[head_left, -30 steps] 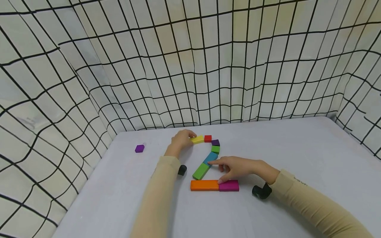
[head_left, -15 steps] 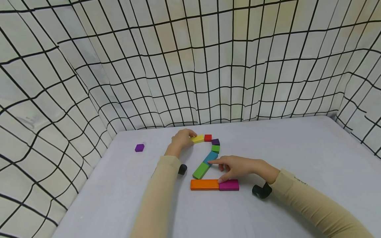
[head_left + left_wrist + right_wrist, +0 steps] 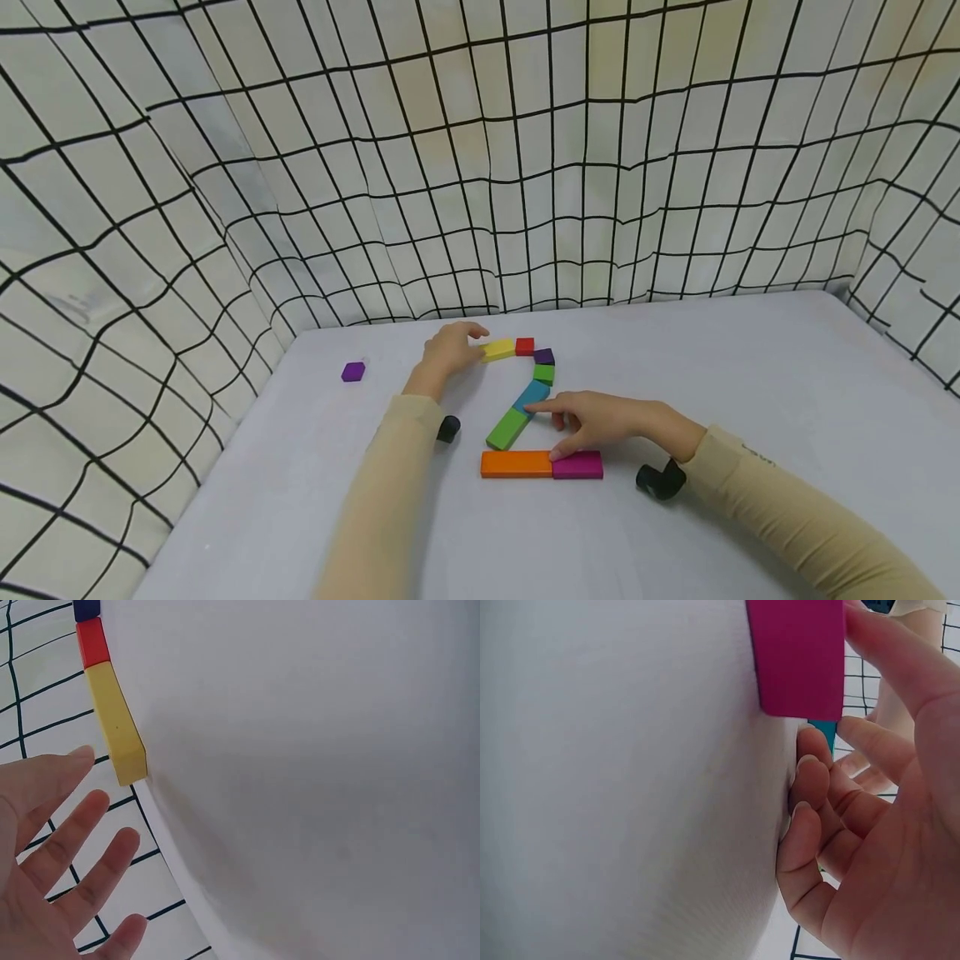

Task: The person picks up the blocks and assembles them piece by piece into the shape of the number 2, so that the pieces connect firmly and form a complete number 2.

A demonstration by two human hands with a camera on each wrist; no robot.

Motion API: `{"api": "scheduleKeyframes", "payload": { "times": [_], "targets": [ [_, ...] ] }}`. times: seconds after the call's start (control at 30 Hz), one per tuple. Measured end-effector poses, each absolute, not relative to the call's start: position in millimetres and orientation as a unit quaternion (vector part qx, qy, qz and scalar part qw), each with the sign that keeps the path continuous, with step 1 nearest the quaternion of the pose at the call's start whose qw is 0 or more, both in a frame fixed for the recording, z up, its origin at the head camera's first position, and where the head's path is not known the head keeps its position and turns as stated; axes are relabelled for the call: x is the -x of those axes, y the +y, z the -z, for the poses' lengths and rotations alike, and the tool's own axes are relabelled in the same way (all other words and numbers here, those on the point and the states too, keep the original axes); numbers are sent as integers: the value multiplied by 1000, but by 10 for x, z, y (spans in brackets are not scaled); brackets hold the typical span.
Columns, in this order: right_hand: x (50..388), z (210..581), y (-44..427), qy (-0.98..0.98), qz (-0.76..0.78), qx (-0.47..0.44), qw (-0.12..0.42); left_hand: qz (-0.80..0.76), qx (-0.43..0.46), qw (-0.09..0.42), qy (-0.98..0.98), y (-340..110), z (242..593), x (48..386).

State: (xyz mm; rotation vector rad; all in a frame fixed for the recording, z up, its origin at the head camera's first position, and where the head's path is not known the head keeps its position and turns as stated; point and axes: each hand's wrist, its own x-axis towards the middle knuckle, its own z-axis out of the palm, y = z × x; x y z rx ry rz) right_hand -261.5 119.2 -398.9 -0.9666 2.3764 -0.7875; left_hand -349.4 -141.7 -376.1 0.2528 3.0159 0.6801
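Colored blocks lie end to end on the white table in a shape like the digit 2. My left hand (image 3: 450,348) is just left of the yellow block (image 3: 498,350); in the left wrist view its fingers are spread and apart from the block. My right hand (image 3: 592,421) touches the blue block (image 3: 532,395) with a straight index finger, and its thumb rests on the magenta block (image 3: 577,465). Its other fingers curl against the tabletop, holding nothing. An orange block (image 3: 516,464) adjoins the magenta one, below a long green block (image 3: 507,428).
Further along the curve are a red block (image 3: 525,347), a dark purple block (image 3: 543,357) and a small green block (image 3: 543,375). A lone purple block (image 3: 353,372) lies at the far left. Black-gridded white cloth (image 3: 525,167) surrounds the table's back and sides.
My left hand has let go of the yellow block and drawn slightly to the left. The right hand and the blocks have stayed in place.
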Motion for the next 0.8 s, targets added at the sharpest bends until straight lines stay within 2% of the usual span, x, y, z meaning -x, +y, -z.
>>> {"api": "scheduleKeyframes", "payload": {
  "times": [0.57, 0.8],
  "targets": [
    [2626, 3989, 1206, 862, 288, 352, 224, -215, -109, -57, 969, -1963, 3641, 3302],
    [2604, 3965, 1198, 860, 292, 350, 229, -257, -127, -42, 957, -2226, 3595, 3199]
  ]
}}
